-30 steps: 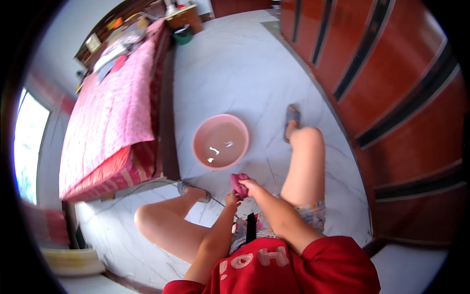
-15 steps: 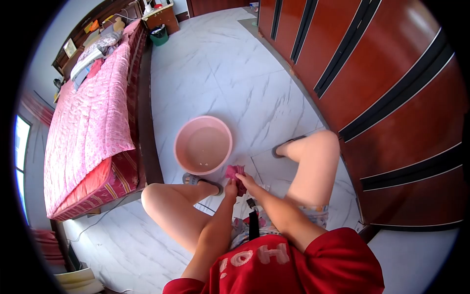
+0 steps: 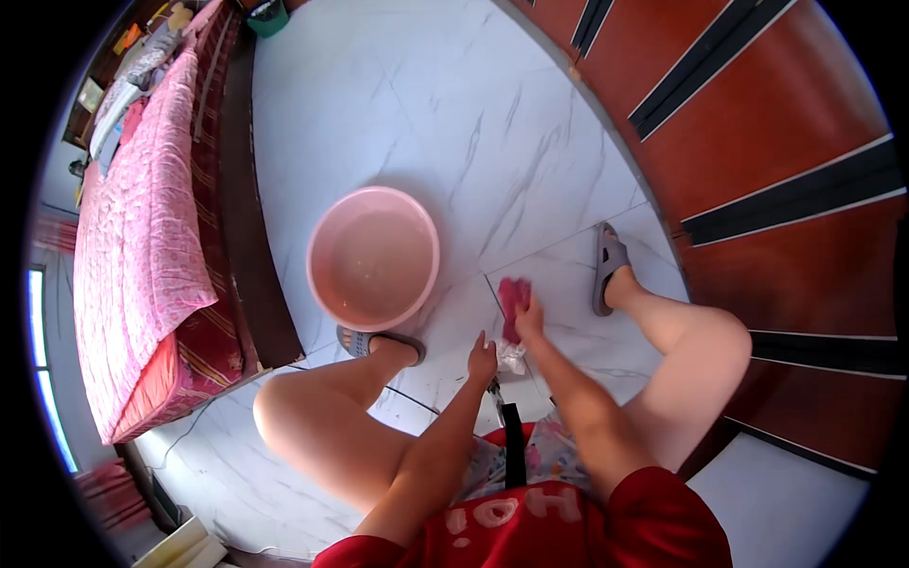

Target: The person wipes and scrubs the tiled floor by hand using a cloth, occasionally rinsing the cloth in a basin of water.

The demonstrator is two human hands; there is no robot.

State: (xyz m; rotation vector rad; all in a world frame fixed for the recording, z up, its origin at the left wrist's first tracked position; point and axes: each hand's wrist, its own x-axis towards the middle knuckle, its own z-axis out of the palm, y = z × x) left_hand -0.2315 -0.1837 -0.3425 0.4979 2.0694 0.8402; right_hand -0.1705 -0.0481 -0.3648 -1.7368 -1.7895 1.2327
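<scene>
My right hand (image 3: 530,320) is closed on a crumpled dark pink cloth (image 3: 513,301), which hangs out past my fingers over the floor. My left hand (image 3: 483,360) is apart from the cloth and holds nothing I can see; its fingers are loosely apart. Just below the cloth, between my hands, lies a white crumpled item (image 3: 510,357), too blurred to name. Ahead and to the left, a round pink basin (image 3: 431,237) with cloudy water in it stands on the floor.
A bed with a pink quilt (image 3: 142,275) runs along the left. Dark red cabinets (image 3: 786,85) line the right side. My feet in grey slippers (image 3: 606,270) rest on the marbled tile floor (image 3: 454,142). A green bin (image 3: 268,21) stands at the far left.
Both hands were together on the pink cloth; my left hand has let go, and my right hand has carried it rightward. My right leg has swung outward, and the view has tilted down.
</scene>
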